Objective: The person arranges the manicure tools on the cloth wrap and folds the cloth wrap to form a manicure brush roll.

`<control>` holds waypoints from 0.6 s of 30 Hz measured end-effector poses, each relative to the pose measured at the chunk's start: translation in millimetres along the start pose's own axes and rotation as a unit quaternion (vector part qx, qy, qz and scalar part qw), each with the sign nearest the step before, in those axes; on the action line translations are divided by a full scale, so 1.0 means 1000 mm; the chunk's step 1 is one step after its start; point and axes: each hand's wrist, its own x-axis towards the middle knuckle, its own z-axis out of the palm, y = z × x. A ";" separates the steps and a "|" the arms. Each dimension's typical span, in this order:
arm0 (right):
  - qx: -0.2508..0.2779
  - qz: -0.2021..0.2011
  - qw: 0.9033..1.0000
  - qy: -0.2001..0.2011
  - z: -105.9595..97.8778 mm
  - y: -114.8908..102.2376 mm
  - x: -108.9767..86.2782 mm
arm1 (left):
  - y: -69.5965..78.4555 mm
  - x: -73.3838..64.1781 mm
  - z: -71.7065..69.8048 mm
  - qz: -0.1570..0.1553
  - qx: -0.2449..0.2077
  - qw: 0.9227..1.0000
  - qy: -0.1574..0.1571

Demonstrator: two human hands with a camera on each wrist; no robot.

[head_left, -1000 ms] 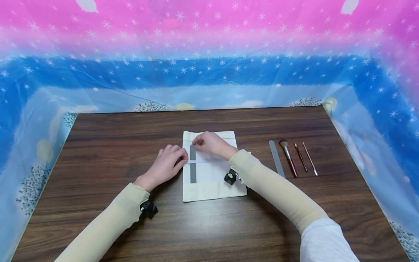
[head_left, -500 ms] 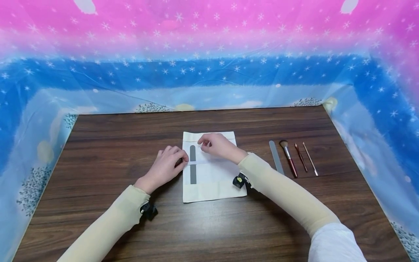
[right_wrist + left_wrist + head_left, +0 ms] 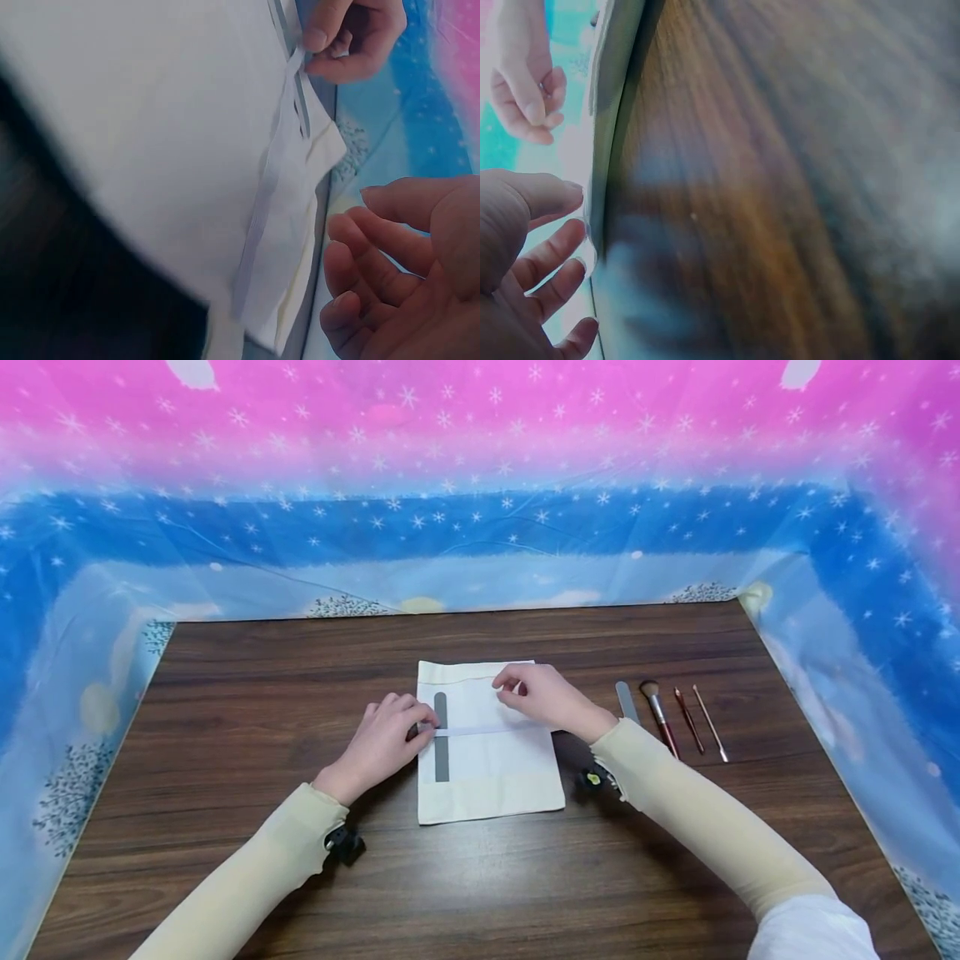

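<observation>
Since the earlier frame, the left hand (image 3: 390,731) has edged slightly right, while the right hand (image 3: 547,693) has swung well to the right, away from the flat, dark-grey, round-ended strip (image 3: 442,760) and over the far right part of the rectangular white cloth holder (image 3: 506,777).

The step in hand looks like seating that strip under the narrow white fabric band (image 3: 487,729) running across the holder. To do it well, I would keep the band's left end steady, lay the strip straight from near to far, and let the band settle flat over its middle without dragging the strip aside.

At the left edge of the holder, the left hand pinches the band's left end between thumb and finger. Just right of its fingertips lies the strip, upright in the scene, crossed by the band; whether its near end is tucked into the cloth I cannot tell. Further right, the right hand hovers with fingers loosely bent, a small gap before the thumb, holding nothing.

On the brown wood-grain surface (image 3: 262,685), right of the holder, lie a second grey round-ended strip (image 3: 626,702), a soft-bristled brush with a red-brown handle (image 3: 660,714), a slim copper-brown tool (image 3: 690,720) and a thin metallic rod (image 3: 711,723).
</observation>
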 end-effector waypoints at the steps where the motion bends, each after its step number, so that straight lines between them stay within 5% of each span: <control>1: -0.001 0.003 1.000 0.003 -0.002 0.002 -0.003 | 0.000 0.000 0.000 0.003 0.001 1.000 0.000; 18: -0.022 0.051 0.996 0.063 -0.025 0.049 -0.063 | 0.011 0.012 0.002 0.019 0.008 1.000 -0.020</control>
